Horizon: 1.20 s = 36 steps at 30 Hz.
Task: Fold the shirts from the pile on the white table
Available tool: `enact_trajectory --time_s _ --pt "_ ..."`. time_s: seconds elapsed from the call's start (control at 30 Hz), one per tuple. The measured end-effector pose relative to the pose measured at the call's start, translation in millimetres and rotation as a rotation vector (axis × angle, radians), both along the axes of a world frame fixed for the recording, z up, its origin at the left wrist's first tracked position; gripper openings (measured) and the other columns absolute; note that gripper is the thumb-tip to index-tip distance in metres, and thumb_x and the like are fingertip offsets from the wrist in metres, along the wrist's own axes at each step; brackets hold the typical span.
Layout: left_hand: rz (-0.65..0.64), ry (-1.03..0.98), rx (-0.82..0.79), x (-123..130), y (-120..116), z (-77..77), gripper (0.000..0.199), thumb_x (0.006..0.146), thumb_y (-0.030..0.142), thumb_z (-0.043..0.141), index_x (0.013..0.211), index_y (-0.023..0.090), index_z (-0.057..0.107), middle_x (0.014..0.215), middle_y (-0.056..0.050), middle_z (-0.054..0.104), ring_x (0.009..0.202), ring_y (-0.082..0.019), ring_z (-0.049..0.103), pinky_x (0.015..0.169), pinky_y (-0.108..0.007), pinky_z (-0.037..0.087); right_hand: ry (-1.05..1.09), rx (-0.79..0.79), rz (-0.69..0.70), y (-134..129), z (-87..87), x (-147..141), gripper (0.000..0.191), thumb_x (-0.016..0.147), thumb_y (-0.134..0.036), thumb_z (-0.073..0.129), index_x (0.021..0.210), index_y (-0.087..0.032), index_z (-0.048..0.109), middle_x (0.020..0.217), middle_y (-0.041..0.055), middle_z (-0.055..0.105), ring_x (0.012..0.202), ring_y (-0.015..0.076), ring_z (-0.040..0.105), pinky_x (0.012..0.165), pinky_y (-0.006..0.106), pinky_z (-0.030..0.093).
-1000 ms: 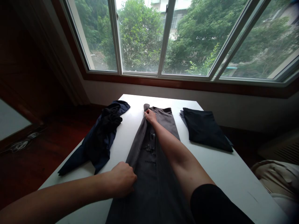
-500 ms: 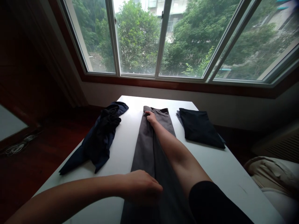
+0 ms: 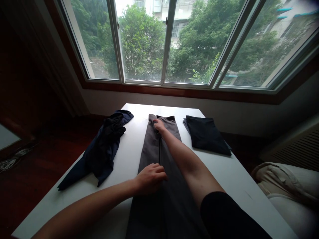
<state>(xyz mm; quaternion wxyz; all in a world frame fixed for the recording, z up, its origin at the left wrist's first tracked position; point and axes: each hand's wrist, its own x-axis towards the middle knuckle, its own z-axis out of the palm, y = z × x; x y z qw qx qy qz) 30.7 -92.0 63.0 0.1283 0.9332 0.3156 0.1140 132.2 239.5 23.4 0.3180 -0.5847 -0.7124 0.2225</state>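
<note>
A pair of grey trousers [image 3: 149, 147] lies lengthwise on the white table, its waistband at the far end and its lower part running toward me out of the frame. Near the waistband, my right hand [image 3: 159, 126] is closed on the inner edge of the cloth. My left hand [image 3: 151, 177] is over the middle of the legs, fingers curled down and closed on the edge along the dark centre line. Its fingertips are partly hidden from me.
Crumpled dark navy clothing [image 3: 104, 146] lies on the left of the white table [image 3: 239, 192]. A folded dark garment stack [image 3: 206, 134] sits on the right. Beyond the table is a window [image 3: 139, 46]; beige fabric [image 3: 276, 179] rests at the lower right.
My left hand has moved away from me along the trousers, up toward my right hand. My right hand stays near the waistband. The whole view has shifted slightly.
</note>
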Motion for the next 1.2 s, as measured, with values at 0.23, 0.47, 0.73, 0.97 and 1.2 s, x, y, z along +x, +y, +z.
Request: enact_trajectory --time_s 0.23,0.47,0.73,0.97,1.2 --pt "0.073 -0.124 0.047 8 0 -21.2 0.027 0.100 0.018 0.050 0.123 0.020 0.064 0.129 -0.009 0.065 0.121 -0.024 0.055 0.111 -0.042 0.042 -0.042 -0.081 -0.002 -13 5.5 33 0.046 0.093 -0.026 0.058 0.138 -0.016 0.062 0.134 0.0121 0.067 0.120 0.0229 0.062 0.104 0.032 0.046" --pt "0.081 -0.060 0.040 10 -5 -27.4 0.042 0.097 0.029 0.061 0.139 0.024 0.058 0.150 -0.010 0.053 0.144 -0.030 0.041 0.127 -0.054 0.024 -0.057 0.122 -0.268 -18 12.7 56 0.044 0.100 -0.020 0.034 0.129 -0.014 0.066 0.133 0.0157 0.065 0.125 0.0218 0.058 0.109 0.031 0.042" --pt "0.031 0.020 -0.049 10 -8 -25.6 0.058 0.100 0.048 0.059 0.152 0.025 0.049 0.162 -0.013 0.043 0.152 -0.034 0.034 0.128 -0.061 0.018 -0.225 -0.016 -0.041 -25 -6.0 48 0.044 0.098 -0.040 0.061 0.140 -0.025 0.063 0.138 0.0094 0.065 0.128 0.0262 0.056 0.111 0.039 0.040" --pt "-0.090 0.094 -0.068 16 -21 -28.5 0.073 0.105 0.059 0.045 0.167 0.025 0.027 0.174 -0.015 0.018 0.160 -0.037 0.016 0.127 -0.067 0.009 -0.290 0.067 0.008 -17 -15.4 2 0.051 0.100 -0.049 0.060 0.144 -0.025 0.059 0.140 0.0133 0.061 0.134 0.0305 0.050 0.117 0.044 0.034" --pt "-0.148 0.097 -0.030 20 -37 -17.5 0.068 0.108 0.054 0.039 0.168 0.024 0.026 0.173 -0.013 0.021 0.160 -0.034 0.018 0.128 -0.061 0.014 -0.103 -0.067 -0.111 10 7.4 -14 0.060 0.099 -0.043 0.058 0.154 -0.022 0.050 0.142 0.0172 0.057 0.125 0.0294 0.059 0.109 0.043 0.045"
